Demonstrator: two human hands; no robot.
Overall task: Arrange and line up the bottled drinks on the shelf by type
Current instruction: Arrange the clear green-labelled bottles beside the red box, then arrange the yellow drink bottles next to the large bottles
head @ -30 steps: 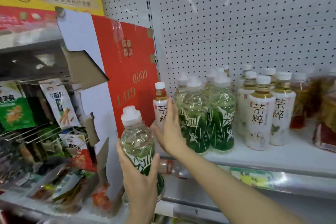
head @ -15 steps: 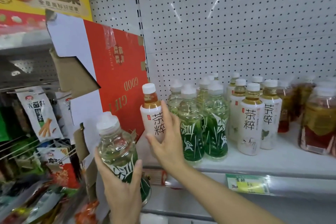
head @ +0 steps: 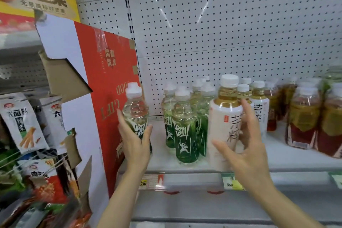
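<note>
My left hand (head: 136,144) grips a clear bottle with a green label (head: 136,111) and holds it upright at the shelf's left end, beside the red carton. My right hand (head: 246,152) grips a white-labelled tea bottle (head: 224,122), lifted in front of the shelf, right of the green group. Several green-labelled bottles (head: 185,127) stand clustered on the white shelf (head: 277,159). More white-labelled tea bottles (head: 259,105) stand behind my right hand.
A red and white carton (head: 103,98) leans against the shelf's left end. Amber and red-labelled bottles (head: 303,116) fill the shelf's right side. Snack packets (head: 22,122) hang on a rack at far left. Price tags (head: 231,181) line the shelf edge. A pegboard wall (head: 222,24) backs the shelf.
My right hand has carried the white-labelled tea bottle from left of the green group to its right. My left hand has raised the green-labelled bottle up to the shelf's left end.
</note>
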